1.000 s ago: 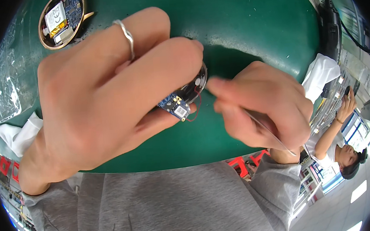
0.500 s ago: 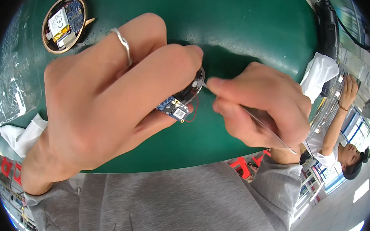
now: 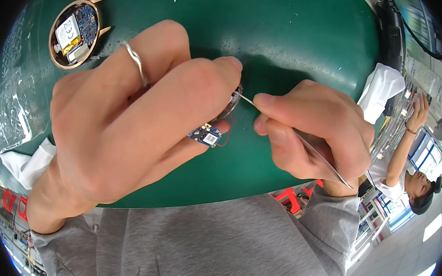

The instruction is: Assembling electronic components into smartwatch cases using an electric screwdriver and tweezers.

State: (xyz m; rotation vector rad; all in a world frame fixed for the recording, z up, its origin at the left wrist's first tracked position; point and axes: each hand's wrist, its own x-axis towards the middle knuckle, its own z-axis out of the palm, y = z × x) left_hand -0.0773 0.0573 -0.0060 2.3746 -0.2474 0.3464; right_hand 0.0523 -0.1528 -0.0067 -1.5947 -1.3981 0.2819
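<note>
My left hand (image 3: 136,118), with a ring on one finger, is closed on a round dark watch part (image 3: 233,99), most of it hidden behind the fingers. A small blue circuit board (image 3: 208,135) with a white label sticks out under those fingers, and a thin red wire (image 3: 230,129) loops beside it. In my right hand (image 3: 319,130) is a pair of slim metal tweezers (image 3: 318,153), pinched between thumb and fingers. Their fine tip reaches the rim of the round part; whether it touches cannot be made out.
An opened round watch case (image 3: 99,33) with a battery and blue board inside lies at the far left of the green mat (image 3: 284,24). White cloths or papers (image 3: 382,90) lie at both sides, with clear plastic (image 3: 15,102) at left. Another person (image 3: 411,175) works at right.
The tweezers' tip has moved up and left onto the round part's edge. My left hand has tilted slightly, so less of the round part shows.
</note>
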